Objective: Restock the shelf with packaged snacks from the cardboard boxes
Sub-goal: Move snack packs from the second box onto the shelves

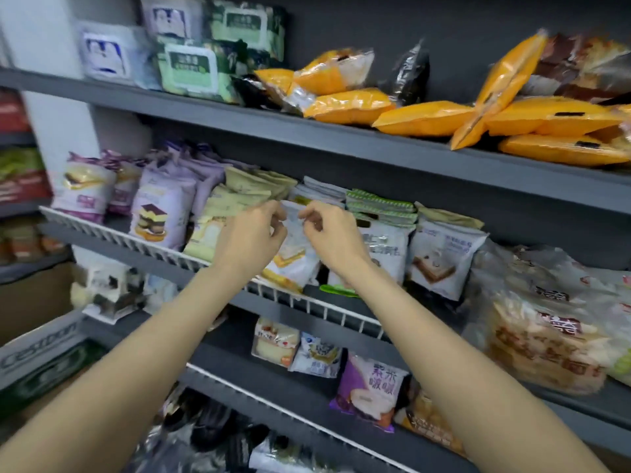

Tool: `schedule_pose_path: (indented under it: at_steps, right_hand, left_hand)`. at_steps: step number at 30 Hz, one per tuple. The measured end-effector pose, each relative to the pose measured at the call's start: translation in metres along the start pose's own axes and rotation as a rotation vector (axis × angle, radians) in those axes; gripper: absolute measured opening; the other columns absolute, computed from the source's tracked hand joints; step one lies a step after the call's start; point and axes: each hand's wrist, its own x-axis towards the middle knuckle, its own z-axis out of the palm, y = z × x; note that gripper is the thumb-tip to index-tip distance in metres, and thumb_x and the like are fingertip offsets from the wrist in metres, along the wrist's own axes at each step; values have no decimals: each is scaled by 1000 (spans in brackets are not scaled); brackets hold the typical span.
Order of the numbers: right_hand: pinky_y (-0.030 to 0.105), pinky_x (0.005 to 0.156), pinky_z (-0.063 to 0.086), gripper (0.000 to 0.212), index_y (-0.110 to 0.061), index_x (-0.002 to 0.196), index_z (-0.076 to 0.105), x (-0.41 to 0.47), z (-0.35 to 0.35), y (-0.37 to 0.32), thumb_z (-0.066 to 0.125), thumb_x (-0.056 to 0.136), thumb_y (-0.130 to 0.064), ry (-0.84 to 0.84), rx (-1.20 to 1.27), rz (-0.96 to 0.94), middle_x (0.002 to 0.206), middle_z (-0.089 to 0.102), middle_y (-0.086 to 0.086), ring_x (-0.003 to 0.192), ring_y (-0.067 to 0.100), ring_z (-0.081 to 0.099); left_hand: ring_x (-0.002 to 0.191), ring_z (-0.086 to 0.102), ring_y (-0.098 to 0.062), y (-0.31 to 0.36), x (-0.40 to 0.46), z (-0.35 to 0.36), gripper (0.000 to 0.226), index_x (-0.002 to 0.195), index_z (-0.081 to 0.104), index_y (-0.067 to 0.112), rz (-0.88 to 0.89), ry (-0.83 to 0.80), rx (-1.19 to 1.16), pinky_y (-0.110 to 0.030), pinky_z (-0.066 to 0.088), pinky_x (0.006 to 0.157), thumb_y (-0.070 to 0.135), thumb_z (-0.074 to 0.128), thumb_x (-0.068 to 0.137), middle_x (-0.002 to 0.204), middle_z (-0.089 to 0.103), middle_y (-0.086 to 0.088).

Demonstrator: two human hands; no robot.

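Note:
A white snack packet with a yellow cake picture stands on the middle shelf behind the white wire rail. My left hand pinches its top left edge and my right hand pinches its top right edge. Both forearms reach up from below. To the left of the packet stand purple cake packets and pale green ones. White and green-topped packets stand to its right. A cardboard box sits low at the left, with green packs inside.
The top shelf holds orange bags and green and white packs. Large bread bags lie at the right of the middle shelf. Lower shelves carry a purple packet and small cake packs. Another shelf unit stands at far left.

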Motion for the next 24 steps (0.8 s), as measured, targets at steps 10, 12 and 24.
schedule_pose_path:
  at_steps: [10, 12, 24]
  right_hand:
    - [41, 72, 54, 21, -13, 109, 64, 32, 252, -185, 48, 95, -13, -290, 191, -149, 96, 68, 7, 84, 24, 62]
    - [43, 74, 55, 19, -11, 106, 64, 41, 311, -216, 48, 96, -14, -367, 192, -134, 95, 68, 8, 83, 25, 63]
    - [37, 90, 46, 26, -1, 110, 64, 126, 622, -267, 47, 92, -11, -749, 2, 19, 122, 59, 18, 112, 33, 55]
  left_hand:
    - [65, 62, -30, -264, -70, -135, 15, 93, 61, 14, -425, 50, 144, -41, 52, 54, 21, 48, 94, 75, 68, -10]
    - [62, 58, -27, -321, -81, -150, 15, 91, 61, 14, -492, 36, 183, -34, 43, 47, 20, 47, 92, 69, 63, -5]
    - [95, 60, -32, -634, -93, -129, 20, 105, 59, 14, -900, -342, 191, -36, 51, 78, 22, 47, 90, 105, 63, -11]
